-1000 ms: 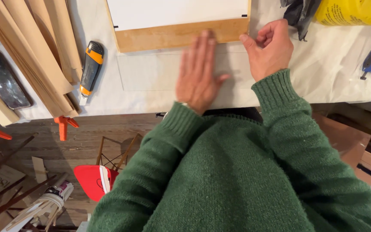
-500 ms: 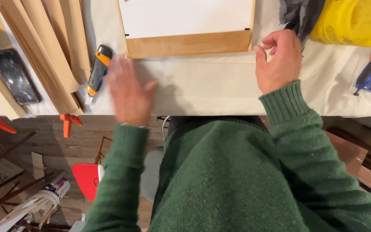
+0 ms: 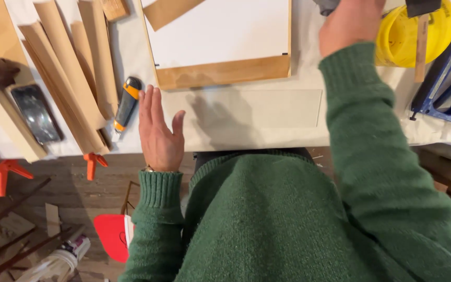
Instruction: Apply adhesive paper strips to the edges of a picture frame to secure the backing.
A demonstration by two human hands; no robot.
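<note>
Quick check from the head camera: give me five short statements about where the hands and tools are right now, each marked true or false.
1. The left hand lies open, fingers spread, beside the orange and black utility knife. True.
2. The left hand grips the utility knife. False: the knife lies on the white-covered workbench, not gripped.
3. The right hand reaches to the far side, near the round yellow plastic tub. True.
4. The blue metal staple gun lies left of the wooden picture frame with white backing. False: it lies at the right edge.
5. The wooden frame is held in an orange clamp. False: the frame lies free on the bench.
</note>
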